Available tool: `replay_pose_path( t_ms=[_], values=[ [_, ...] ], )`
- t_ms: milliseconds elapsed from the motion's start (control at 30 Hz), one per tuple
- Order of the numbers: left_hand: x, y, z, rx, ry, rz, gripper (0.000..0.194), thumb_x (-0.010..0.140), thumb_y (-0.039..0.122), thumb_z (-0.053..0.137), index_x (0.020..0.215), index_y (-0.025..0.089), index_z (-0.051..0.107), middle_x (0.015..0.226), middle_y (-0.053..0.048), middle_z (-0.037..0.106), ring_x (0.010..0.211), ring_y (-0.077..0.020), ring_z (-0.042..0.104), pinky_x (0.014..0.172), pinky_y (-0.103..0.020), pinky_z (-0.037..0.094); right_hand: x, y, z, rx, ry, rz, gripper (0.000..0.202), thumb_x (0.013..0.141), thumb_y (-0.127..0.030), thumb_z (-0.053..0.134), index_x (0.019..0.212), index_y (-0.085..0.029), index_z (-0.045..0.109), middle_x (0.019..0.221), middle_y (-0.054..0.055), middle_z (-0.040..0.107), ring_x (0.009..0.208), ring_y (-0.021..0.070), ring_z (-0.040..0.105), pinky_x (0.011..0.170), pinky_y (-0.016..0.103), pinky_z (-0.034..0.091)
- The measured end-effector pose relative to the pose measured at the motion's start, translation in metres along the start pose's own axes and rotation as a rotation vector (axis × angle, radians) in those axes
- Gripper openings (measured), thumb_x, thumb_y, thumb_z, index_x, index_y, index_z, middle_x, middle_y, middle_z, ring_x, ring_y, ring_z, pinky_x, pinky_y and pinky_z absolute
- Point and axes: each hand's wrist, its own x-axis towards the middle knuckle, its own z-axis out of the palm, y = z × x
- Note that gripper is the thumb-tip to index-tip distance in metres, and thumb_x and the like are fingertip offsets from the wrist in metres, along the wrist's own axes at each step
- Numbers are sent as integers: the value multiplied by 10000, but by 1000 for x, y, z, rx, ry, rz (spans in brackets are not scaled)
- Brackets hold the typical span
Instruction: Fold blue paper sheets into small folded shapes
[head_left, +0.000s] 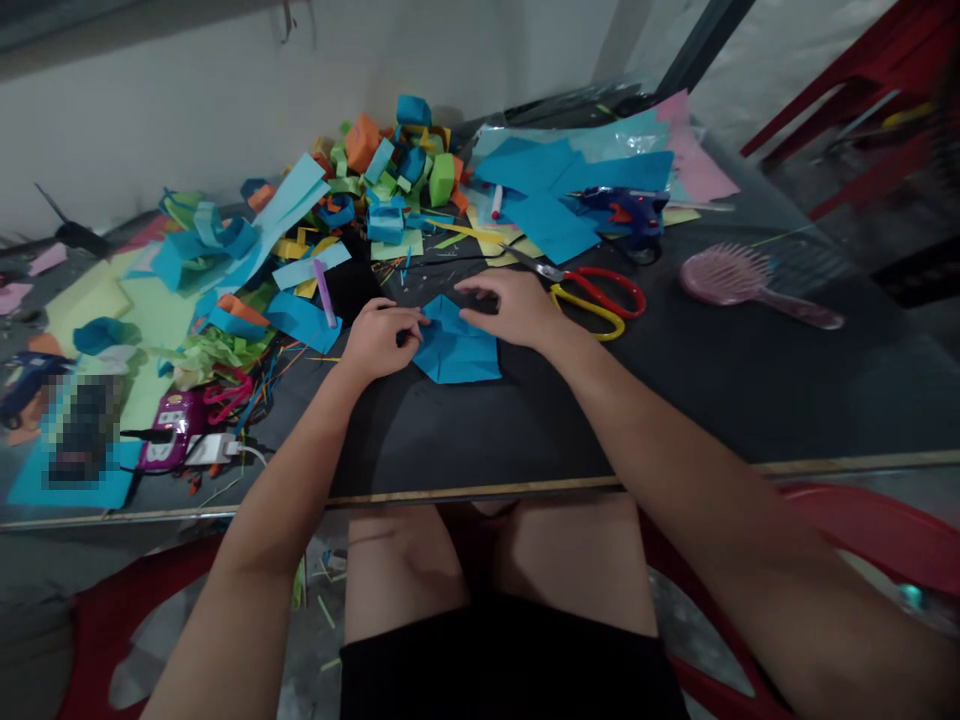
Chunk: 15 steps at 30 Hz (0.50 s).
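A creased piece of blue paper (461, 358) with folded flaps lies on the dark table in front of me. My left hand (382, 338) is at its left edge, fingers curled and thumb and fingertips closed on the paper's side. Over the upper right corner is my right hand (514, 305), its thumb and forefinger apart and curved towards the paper. Scissors (600, 298) with one red and one yellow handle lie just right of that hand, blades pointing up and left.
A heap of folded paper pieces (405, 170) stands at the back. Blue sheets (555, 225) and a blue glue gun (630, 215) lie behind the scissors, a pink hairbrush (724, 275) to the right. At left are a purple power strip (174, 425) and a pixelated dark object (84, 430).
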Motion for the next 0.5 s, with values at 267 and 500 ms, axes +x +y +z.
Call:
replay_pose_path(
  t_ms=[267, 500],
  values=[
    [2, 4, 1, 107, 5, -91, 493, 764, 485, 789, 1163, 208, 705, 1340, -131, 675, 1304, -342, 576, 1064, -506, 405, -1, -8, 8, -31, -97, 95, 746, 660, -338, 833, 1360, -192, 617, 1048, 95, 742, 697, 187, 612, 715, 377, 531],
    [4, 5, 4, 75, -21, -143, 480, 724, 447, 840, 1069, 150, 687, 1307, -162, 664, 1284, -353, 571, 1082, -508, 445, -6, -15, 9, 4, -124, 115, 834, 674, -304, 806, 1451, -208, 518, 1249, 123, 715, 934, 276, 667, 851, 457, 543]
  ],
)
